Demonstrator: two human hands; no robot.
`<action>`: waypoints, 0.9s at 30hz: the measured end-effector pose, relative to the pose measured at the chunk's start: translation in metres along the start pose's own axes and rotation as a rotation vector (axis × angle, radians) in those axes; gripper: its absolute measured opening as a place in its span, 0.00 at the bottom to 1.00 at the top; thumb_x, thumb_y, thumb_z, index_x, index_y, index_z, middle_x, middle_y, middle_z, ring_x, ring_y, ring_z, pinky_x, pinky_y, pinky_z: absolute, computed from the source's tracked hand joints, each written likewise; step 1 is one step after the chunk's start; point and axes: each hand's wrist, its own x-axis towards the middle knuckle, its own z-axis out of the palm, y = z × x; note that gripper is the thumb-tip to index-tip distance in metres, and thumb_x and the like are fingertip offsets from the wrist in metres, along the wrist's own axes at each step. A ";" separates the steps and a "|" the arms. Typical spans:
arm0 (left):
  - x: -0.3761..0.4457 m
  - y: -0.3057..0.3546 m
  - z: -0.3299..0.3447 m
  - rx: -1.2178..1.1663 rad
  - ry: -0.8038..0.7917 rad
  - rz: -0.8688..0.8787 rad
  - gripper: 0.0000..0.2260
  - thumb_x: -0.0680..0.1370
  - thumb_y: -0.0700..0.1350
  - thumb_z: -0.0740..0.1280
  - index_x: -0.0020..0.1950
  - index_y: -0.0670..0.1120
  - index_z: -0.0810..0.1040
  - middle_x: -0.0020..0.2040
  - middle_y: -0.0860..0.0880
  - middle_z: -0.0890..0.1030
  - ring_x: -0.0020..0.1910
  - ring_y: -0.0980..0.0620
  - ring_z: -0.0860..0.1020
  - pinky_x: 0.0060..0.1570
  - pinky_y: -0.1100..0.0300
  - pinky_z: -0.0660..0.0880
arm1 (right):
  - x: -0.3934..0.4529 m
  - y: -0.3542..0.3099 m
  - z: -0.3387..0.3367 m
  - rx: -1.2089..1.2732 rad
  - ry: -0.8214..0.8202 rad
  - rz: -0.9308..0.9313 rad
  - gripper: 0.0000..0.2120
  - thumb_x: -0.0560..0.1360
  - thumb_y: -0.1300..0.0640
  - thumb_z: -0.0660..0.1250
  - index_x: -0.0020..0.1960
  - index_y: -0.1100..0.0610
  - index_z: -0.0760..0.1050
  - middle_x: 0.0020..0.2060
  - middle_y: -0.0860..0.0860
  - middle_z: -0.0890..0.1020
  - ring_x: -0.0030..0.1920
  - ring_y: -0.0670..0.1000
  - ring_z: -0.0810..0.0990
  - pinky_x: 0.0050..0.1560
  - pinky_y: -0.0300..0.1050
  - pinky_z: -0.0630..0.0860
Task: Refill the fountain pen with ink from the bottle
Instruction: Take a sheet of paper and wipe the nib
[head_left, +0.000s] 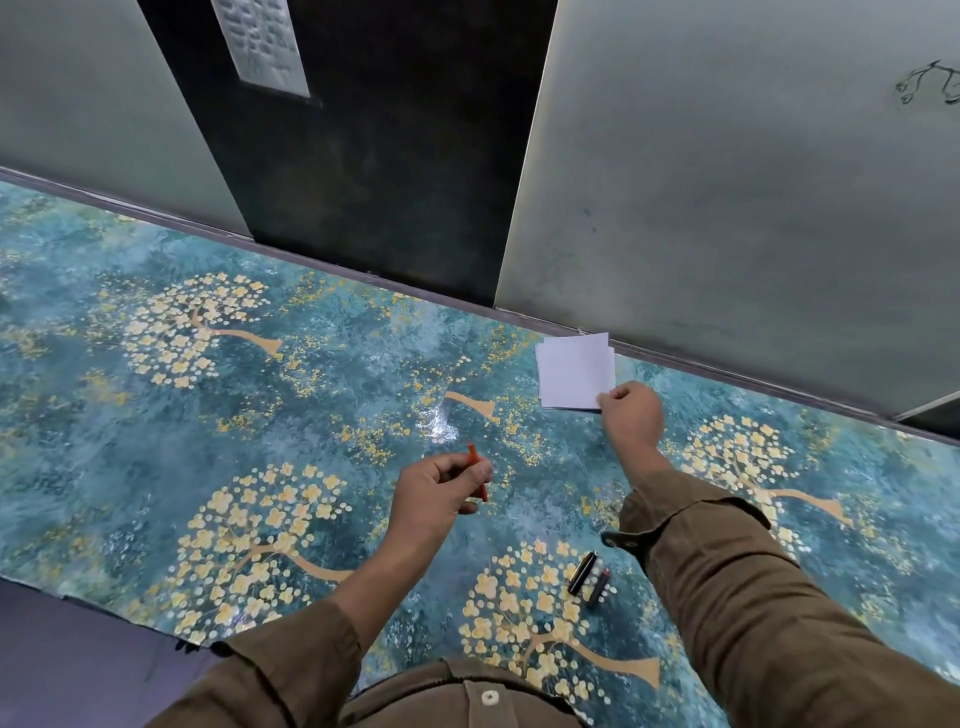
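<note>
My left hand (441, 486) is closed around a slim orange-red pen (474, 457), its tip sticking up past my fingers and its lower end showing below my thumb. My right hand (631, 410) reaches to the far side of the table and pinches the near corner of a small stack of white paper (574, 369). Near the front edge, below my right sleeve, lie a black pen part (582, 571) and a small dark piece beside it (598, 584). No ink bottle is in view.
The table carries a teal cloth with golden tree patterns (208, 415). A grey wall and a dark panel (363, 182) rise right behind the table's far edge. The cloth's front left corner (78, 597) ends over a purple surface.
</note>
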 end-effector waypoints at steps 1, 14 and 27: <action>0.000 -0.001 0.000 0.000 0.001 -0.002 0.04 0.74 0.44 0.74 0.48 0.46 0.86 0.42 0.45 0.87 0.42 0.49 0.84 0.42 0.54 0.83 | -0.005 -0.001 0.000 0.029 0.029 0.003 0.05 0.72 0.59 0.71 0.38 0.56 0.78 0.38 0.55 0.82 0.41 0.59 0.80 0.39 0.43 0.69; -0.013 -0.011 -0.010 -0.012 -0.038 -0.032 0.07 0.76 0.44 0.72 0.45 0.42 0.85 0.38 0.44 0.84 0.35 0.50 0.81 0.39 0.55 0.81 | -0.119 0.015 -0.013 0.354 0.018 0.079 0.02 0.75 0.58 0.72 0.48 0.55 0.80 0.41 0.49 0.83 0.40 0.49 0.81 0.37 0.42 0.76; -0.033 -0.014 -0.013 0.007 -0.055 -0.022 0.06 0.76 0.44 0.72 0.45 0.42 0.86 0.39 0.44 0.85 0.35 0.50 0.80 0.41 0.53 0.81 | -0.072 0.013 -0.031 0.643 -0.115 0.162 0.02 0.77 0.63 0.70 0.49 0.59 0.78 0.44 0.53 0.82 0.37 0.50 0.82 0.38 0.42 0.83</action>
